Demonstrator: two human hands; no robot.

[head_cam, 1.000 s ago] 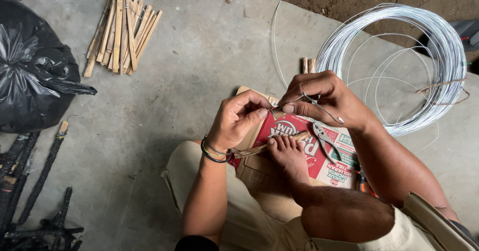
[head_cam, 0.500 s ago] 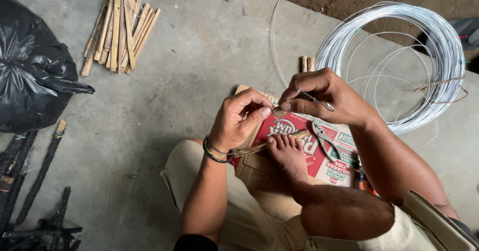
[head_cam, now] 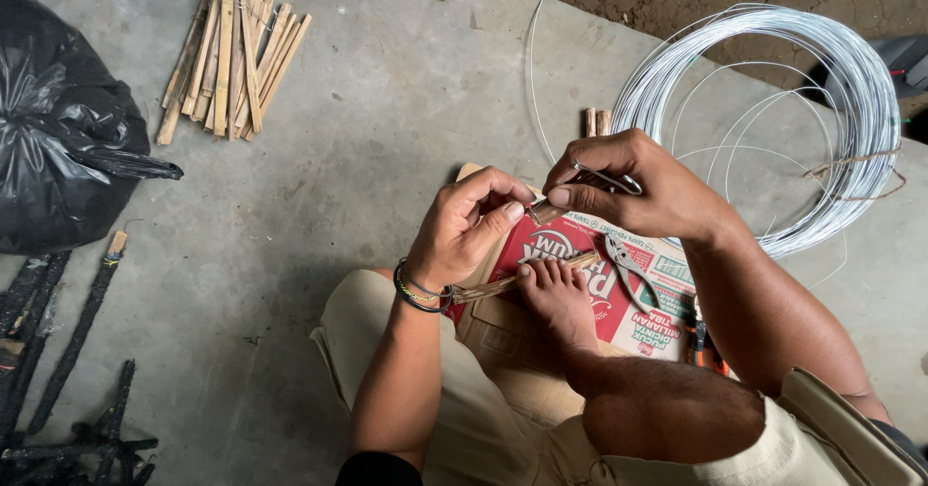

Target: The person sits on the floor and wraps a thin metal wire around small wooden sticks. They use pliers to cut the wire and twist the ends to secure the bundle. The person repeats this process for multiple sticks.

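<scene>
The head view looks down at our two hands over a grey concrete floor (head_cam: 387, 138). We sit on the floor with one bare foot (head_cam: 556, 298) out in front of us. The foot rests on a flat piece of red and white cardboard (head_cam: 570, 249), and its toes press down on a thin bamboo strip (head_cam: 503, 285) that lies across the cardboard.

Our left hand (head_cam: 469, 225) is curled, and its fingers (head_cam: 498, 217) pinch the tip of a thin silver wire (head_cam: 580, 169) just above the cardboard. Our right hand (head_cam: 628, 191) is right beside it, almost touching, and its fingers are closed tight on the same wire, which shows as a small loop over the knuckles. A dark bracelet (head_cam: 420, 293) sits on our left wrist.

A pair of pliers (head_cam: 630, 271) lies on the cardboard, just beside the foot and under our right arm.

A big coil of silver wire (head_cam: 851, 90) lies near the far right corner of the floor, and one loose strand curves away from it towards the far edge. A pile of bamboo sticks (head_cam: 232, 51) lies near the far left part of the floor. A black plastic bag (head_cam: 58, 128) sits at the left edge. Burnt black sticks (head_cam: 58, 351) lie in the near left corner
</scene>
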